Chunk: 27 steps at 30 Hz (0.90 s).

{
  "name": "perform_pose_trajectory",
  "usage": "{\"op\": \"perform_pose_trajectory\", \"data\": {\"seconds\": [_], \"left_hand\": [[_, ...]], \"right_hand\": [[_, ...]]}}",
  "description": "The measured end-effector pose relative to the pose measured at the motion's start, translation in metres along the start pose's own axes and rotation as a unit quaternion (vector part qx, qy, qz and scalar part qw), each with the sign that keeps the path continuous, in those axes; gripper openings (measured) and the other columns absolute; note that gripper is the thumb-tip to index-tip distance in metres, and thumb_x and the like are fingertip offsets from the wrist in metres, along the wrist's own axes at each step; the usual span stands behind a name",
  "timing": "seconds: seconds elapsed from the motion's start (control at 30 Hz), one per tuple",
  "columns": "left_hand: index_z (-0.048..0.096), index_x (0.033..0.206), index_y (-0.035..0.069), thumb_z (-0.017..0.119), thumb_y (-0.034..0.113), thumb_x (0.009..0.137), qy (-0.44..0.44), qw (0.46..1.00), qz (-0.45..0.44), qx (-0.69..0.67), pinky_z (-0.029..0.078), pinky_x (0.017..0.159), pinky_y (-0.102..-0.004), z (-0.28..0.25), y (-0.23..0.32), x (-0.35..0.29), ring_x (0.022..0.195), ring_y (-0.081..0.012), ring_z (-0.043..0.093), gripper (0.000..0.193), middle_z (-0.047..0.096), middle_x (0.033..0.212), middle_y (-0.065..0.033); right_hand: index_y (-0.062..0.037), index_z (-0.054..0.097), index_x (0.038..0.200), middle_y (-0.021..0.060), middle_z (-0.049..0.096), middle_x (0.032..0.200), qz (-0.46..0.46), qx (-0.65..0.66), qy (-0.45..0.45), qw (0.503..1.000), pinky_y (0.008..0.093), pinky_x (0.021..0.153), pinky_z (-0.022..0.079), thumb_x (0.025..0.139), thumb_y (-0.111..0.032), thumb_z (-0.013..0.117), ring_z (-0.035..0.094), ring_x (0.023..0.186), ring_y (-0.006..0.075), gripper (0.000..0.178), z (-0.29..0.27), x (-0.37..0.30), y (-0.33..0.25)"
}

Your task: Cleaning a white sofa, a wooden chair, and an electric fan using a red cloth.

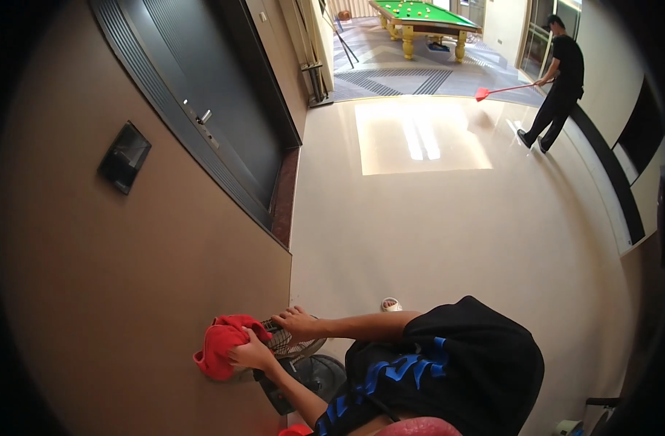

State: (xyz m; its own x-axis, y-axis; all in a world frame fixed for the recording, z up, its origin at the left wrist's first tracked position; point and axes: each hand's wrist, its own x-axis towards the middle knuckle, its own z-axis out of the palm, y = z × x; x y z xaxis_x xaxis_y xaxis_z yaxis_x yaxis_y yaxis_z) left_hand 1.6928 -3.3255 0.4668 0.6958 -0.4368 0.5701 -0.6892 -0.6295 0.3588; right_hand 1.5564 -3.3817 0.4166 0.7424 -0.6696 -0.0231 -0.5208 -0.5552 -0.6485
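My left hand is closed on a bunched red cloth, which lies up against the brown wall panel or just in front of it; I cannot tell which. Beside the cloth stands an electric fan with a wire guard and a dark round base. My right hand grips the top rim of the guard, fingers bent over it. The cloth and my left hand partly cover one side of the fan.
A dark door is set in the wall on the left, with a black wall panel nearer. Far right, a person in black holds a red broom. A green billiard table stands at the back. Something red shows at the lower edge.
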Motion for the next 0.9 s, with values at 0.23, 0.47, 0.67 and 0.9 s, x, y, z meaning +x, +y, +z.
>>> {"op": "perform_pose_trajectory", "data": {"seconds": [0.23, 0.47, 0.67, 0.9], "left_hand": [[0.058, 0.107, 0.003, 0.070, 0.031, 0.079, 0.006, 1.000, 0.009, -0.028, 0.040, 0.084, -0.0484, 0.000, 0.007, 0.036, 0.094, -0.0353, 0.060, 0.041, 0.065, 0.100, -0.0141], [0.060, 0.108, 0.003, 0.065, 0.035, 0.085, -0.019, 0.999, -0.011, -0.026, 0.050, 0.077, -0.0464, 0.024, -0.042, 0.084, 0.093, -0.0357, 0.065, 0.040, 0.068, 0.103, -0.0173], [0.069, 0.099, 0.004, 0.062, 0.038, 0.086, -0.279, 0.946, -0.166, -0.007, 0.049, 0.080, -0.0455, 0.041, -0.134, 0.171, 0.093, -0.0344, 0.066, 0.037, 0.069, 0.101, -0.0171], [0.068, 0.098, -0.003, 0.066, 0.037, 0.084, -0.331, 0.845, -0.173, -0.382, 0.050, 0.077, -0.0356, 0.130, -0.320, 0.239, 0.086, -0.0185, 0.064, 0.043, 0.070, 0.095, -0.0070]], "right_hand": [[-0.0086, 0.034, 0.138, 0.0185, 0.052, 0.125, -0.004, -0.003, 0.006, 1.000, 0.0516, 0.103, 0.032, 0.055, -0.035, 0.087, 0.045, 0.123, 0.0384, 0.101, -0.003, 0.004, 0.004], [-0.0075, 0.033, 0.138, 0.0191, 0.053, 0.120, -0.010, -0.030, -0.006, 0.999, 0.0518, 0.101, 0.034, 0.052, -0.040, 0.088, 0.049, 0.117, 0.0396, 0.107, 0.001, 0.009, 0.002], [-0.0039, 0.030, 0.135, 0.0203, 0.048, 0.120, -0.032, -0.060, -0.024, 0.997, 0.0491, 0.095, 0.037, 0.054, -0.048, 0.086, 0.052, 0.111, 0.0398, 0.108, 0.001, -0.002, 0.005], [-0.0049, 0.034, 0.134, 0.0179, 0.051, 0.115, -0.063, -0.079, 0.010, 0.995, 0.0478, 0.090, 0.040, 0.053, -0.047, 0.086, 0.053, 0.110, 0.0370, 0.106, 0.010, 0.004, -0.014]]}}
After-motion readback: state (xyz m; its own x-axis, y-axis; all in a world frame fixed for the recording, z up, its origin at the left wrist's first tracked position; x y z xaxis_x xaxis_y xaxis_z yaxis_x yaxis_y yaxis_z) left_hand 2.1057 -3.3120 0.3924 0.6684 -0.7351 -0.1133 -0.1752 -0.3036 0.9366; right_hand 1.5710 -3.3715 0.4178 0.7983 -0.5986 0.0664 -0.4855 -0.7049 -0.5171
